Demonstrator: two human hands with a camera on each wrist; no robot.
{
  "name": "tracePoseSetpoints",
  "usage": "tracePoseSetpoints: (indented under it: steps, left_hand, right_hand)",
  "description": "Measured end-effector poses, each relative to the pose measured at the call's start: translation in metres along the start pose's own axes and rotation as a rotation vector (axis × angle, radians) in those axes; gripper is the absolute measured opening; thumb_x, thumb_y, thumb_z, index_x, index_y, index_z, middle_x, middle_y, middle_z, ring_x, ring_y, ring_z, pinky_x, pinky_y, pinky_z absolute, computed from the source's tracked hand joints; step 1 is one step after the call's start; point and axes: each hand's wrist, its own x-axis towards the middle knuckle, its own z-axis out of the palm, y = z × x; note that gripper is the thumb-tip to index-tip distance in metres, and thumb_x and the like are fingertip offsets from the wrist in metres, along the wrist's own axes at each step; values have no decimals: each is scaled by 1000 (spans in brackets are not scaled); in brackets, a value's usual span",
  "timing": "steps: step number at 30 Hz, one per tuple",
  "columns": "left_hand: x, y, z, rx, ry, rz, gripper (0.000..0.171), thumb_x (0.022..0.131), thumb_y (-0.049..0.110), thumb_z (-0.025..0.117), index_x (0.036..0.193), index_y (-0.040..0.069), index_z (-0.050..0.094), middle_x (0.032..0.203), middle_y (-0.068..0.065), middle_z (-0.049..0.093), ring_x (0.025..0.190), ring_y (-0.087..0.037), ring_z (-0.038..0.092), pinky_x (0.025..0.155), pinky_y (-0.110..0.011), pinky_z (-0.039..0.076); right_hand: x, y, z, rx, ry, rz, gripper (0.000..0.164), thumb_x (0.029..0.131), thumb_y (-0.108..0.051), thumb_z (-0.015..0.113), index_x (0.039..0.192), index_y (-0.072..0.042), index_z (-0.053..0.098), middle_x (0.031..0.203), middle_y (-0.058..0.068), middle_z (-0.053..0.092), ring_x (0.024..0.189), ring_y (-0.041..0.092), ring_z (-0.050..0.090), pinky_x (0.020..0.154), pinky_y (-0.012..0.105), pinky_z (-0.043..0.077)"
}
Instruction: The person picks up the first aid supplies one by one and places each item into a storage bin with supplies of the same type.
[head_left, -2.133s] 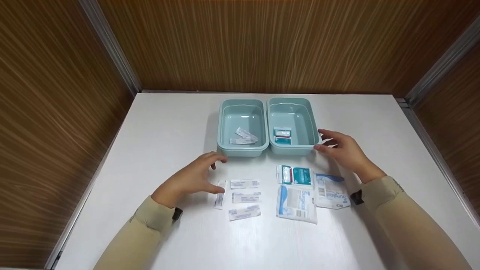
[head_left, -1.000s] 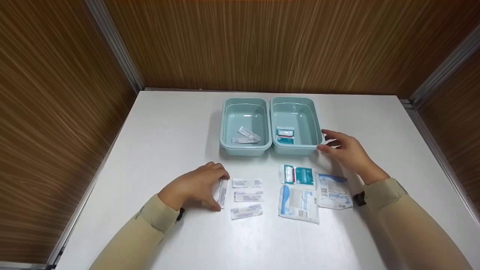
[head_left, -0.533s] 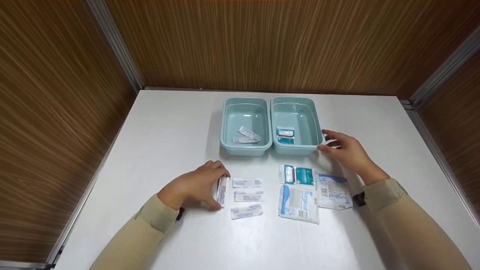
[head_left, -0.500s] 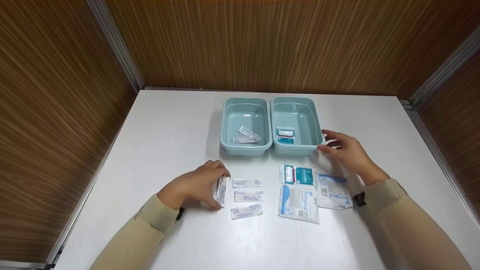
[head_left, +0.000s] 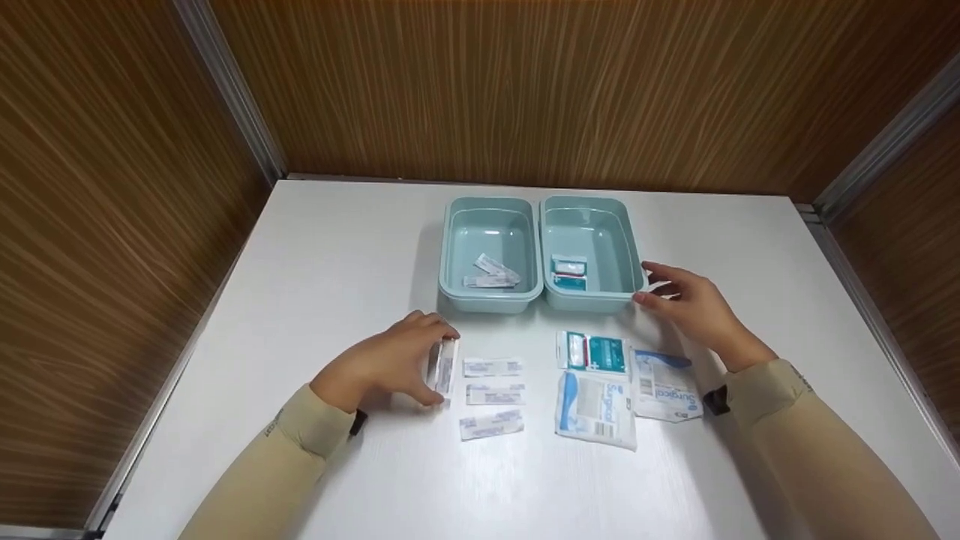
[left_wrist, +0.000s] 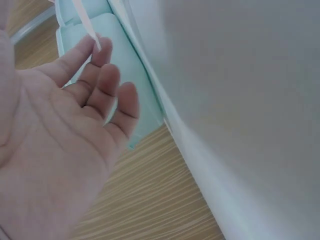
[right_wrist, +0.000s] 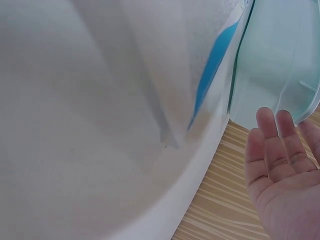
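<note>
My left hand [head_left: 394, 360] pinches a wrapped adhesive bandage [head_left: 445, 369] by its ends, between thumb and fingers, raised a little off the table. In the left wrist view, the bandage's narrow strip [left_wrist: 84, 17] meets the fingertips. Three more wrapped bandages [head_left: 495, 394] lie in a column just right of this hand. The right hand [head_left: 694, 309] rests with relaxed fingers against the near right corner of the right teal bin [head_left: 589, 302]. A green-and-white packet [head_left: 570, 283] lies in that bin. The left teal bin [head_left: 491, 305] beside it contains a few wrapped bandages [head_left: 491, 280].
In front of the right bin lie a green-and-white packet [head_left: 594, 352] and two packets marked Surgical, one nearer [head_left: 596, 411] and one to its right [head_left: 666, 384]. Wood-grain panels [head_left: 510, 90] enclose the white table [head_left: 337, 232] at the back and sides.
My left hand came down over the upright-lying bandage, took it by its ends and has lifted it slightly, moving a little away from me. The right hand stays at the bin corner.
</note>
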Motion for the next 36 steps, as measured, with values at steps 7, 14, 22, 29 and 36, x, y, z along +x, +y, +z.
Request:
tracePoseSetpoints:
  steps: [7,14,22,29,36]
  left_hand:
    - [7,5,-11,12,12,-10,93,73,30,105,152,5,63,154,-8,63,134,-29,53,118,-48,52]
    - [10,14,-24,28,50,14,90,76,33,102,154,10,65,157,-4,62,135,-27,53,118,-46,53]
    - [17,19,-34,34,125,32,90,83,33,98,162,11,61,165,-7,59,144,-29,53,123,-48,52]
    - [28,19,-40,8,228,12,86,85,38,101,160,15,65,166,1,58,145,-24,54,125,-47,54]
    - [43,19,-48,-71,319,7,83,85,35,102,158,14,66,164,1,59,147,-26,54,127,-48,52]
  right_hand:
    - [-2,0,-1,1,6,0,94,100,-61,81,177,-26,40,165,15,57,144,40,62,126,61,52]
    - [-3,-1,-1,-2,8,-18,92,102,-58,81,177,-22,41,164,18,58,143,42,63,124,62,53]
    - [-1,-1,-2,-5,2,-16,92,103,-57,81,177,-19,41,163,20,58,144,43,63,123,63,53]
    - [0,-1,-1,0,5,-13,92,103,-55,81,177,-20,40,163,20,58,145,44,62,124,65,52]
    - [1,1,0,2,9,-15,91,103,-55,81,177,-21,40,163,20,58,144,43,62,124,64,52]
